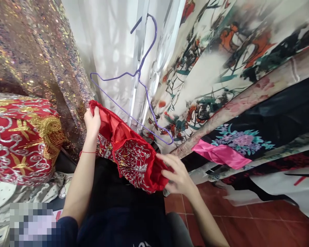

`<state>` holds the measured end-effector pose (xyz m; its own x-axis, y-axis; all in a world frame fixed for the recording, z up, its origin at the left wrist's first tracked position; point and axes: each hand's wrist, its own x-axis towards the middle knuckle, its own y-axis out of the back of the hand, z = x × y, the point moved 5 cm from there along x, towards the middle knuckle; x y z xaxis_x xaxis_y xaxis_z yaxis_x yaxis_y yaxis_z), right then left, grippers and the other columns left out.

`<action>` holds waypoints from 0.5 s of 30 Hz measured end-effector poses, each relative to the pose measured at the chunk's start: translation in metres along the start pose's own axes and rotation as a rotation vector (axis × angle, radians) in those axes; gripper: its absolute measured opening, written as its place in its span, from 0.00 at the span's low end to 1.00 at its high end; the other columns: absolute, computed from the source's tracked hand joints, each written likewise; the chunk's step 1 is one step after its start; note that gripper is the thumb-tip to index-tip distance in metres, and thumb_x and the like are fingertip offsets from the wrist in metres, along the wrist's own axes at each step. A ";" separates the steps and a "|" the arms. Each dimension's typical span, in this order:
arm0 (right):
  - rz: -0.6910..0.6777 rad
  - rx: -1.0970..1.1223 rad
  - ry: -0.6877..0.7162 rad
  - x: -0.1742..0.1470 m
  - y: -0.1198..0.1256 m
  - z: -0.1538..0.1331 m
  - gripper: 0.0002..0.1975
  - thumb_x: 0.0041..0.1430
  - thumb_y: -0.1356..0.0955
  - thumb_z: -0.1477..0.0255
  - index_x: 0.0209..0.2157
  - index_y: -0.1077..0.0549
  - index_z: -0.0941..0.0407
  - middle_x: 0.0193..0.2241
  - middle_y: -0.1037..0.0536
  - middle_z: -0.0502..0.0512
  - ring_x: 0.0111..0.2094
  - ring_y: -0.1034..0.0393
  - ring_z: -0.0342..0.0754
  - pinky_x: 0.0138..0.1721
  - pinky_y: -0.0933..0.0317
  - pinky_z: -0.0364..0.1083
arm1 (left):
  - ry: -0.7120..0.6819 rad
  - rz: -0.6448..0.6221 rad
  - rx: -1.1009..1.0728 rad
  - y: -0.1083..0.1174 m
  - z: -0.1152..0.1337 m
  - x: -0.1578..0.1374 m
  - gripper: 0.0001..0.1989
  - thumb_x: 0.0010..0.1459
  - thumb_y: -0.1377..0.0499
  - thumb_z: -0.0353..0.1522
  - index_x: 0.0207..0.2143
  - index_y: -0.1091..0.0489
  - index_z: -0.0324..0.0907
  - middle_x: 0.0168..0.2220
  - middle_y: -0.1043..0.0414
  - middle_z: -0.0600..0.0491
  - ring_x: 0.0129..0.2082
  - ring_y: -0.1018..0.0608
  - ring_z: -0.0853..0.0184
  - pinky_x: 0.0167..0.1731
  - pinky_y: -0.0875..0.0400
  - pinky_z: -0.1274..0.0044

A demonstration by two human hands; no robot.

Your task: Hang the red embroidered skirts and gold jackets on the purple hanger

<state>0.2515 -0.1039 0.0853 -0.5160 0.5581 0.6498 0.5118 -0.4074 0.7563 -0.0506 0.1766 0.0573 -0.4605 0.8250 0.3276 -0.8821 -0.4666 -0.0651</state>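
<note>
A red embroidered garment (134,163) with silver and gold stitching and a shiny red lining stretches between my hands, above my lap. My left hand (92,120) grips its upper left edge, thumb over the fabric. At the bunched right end, my right hand (177,174) holds the red edge with its fingers partly spread; some fingertips are hidden by the cloth. Just beyond the garment hangs a purple wire hanger (138,72), tilted, with nothing on it. Its lower bar runs close behind the garment's top edge.
A red bundle with gold and silver embroidery (23,137) sits at left, beside a sequinned cloth (41,44). White rails (140,41) stand behind the hanger. Floral fabrics (208,58) and a pink satin strip (221,153) hang at right, above a red tiled floor (208,206).
</note>
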 end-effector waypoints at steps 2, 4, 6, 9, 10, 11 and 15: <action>-0.010 0.146 0.075 -0.001 -0.007 -0.010 0.09 0.52 0.39 0.78 0.21 0.38 0.52 0.40 0.19 0.55 0.34 0.32 0.49 0.30 0.37 0.48 | -0.022 0.032 0.072 0.006 0.000 -0.001 0.15 0.59 0.40 0.41 0.25 0.37 0.43 0.25 0.38 0.57 0.28 0.34 0.68 0.35 0.32 0.77; -0.074 0.232 0.075 -0.001 -0.009 -0.013 0.11 0.50 0.41 0.79 0.18 0.43 0.52 0.24 0.26 0.51 0.23 0.43 0.46 0.23 0.48 0.46 | -0.040 0.073 0.099 0.012 0.003 -0.002 0.14 0.59 0.42 0.41 0.25 0.37 0.43 0.24 0.39 0.57 0.27 0.35 0.69 0.33 0.34 0.76; -0.158 0.196 0.001 0.002 -0.007 -0.006 0.10 0.49 0.41 0.79 0.19 0.42 0.52 0.19 0.33 0.50 0.22 0.47 0.46 0.23 0.51 0.47 | -0.061 0.075 0.110 0.016 0.009 -0.001 0.13 0.58 0.43 0.40 0.25 0.38 0.43 0.24 0.40 0.57 0.25 0.37 0.69 0.31 0.36 0.76; -0.268 0.043 -0.110 0.005 -0.001 0.013 0.09 0.50 0.38 0.77 0.31 0.27 0.53 0.27 0.27 0.54 0.29 0.37 0.49 0.27 0.43 0.47 | -0.034 0.013 0.111 0.016 0.010 0.007 0.11 0.56 0.41 0.38 0.25 0.36 0.43 0.23 0.40 0.58 0.25 0.38 0.69 0.31 0.37 0.76; -0.294 0.005 -0.133 0.005 0.000 0.019 0.12 0.52 0.36 0.77 0.37 0.25 0.54 0.32 0.24 0.55 0.32 0.34 0.50 0.30 0.39 0.47 | -0.007 -0.011 0.100 0.014 0.008 0.010 0.11 0.55 0.41 0.37 0.25 0.36 0.43 0.23 0.40 0.58 0.25 0.38 0.69 0.32 0.37 0.76; -0.319 -0.020 -0.151 0.004 0.000 0.025 0.14 0.53 0.35 0.78 0.41 0.24 0.54 0.36 0.23 0.56 0.35 0.32 0.50 0.32 0.37 0.47 | 0.019 -0.026 0.084 0.013 0.004 0.013 0.10 0.54 0.40 0.36 0.25 0.36 0.43 0.23 0.40 0.58 0.25 0.37 0.69 0.32 0.37 0.76; -0.386 -0.036 -0.234 -0.001 -0.003 0.044 0.15 0.59 0.36 0.81 0.44 0.24 0.53 0.45 0.21 0.57 0.42 0.27 0.51 0.39 0.31 0.48 | 0.069 -0.033 0.043 0.006 -0.014 0.020 0.04 0.53 0.42 0.32 0.28 0.33 0.41 0.24 0.37 0.58 0.25 0.36 0.70 0.33 0.36 0.77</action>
<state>0.2803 -0.0711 0.0788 -0.4934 0.8207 0.2880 0.2860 -0.1596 0.9448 -0.0660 0.1945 0.0504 -0.4379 0.8596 0.2635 -0.8927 -0.4504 -0.0143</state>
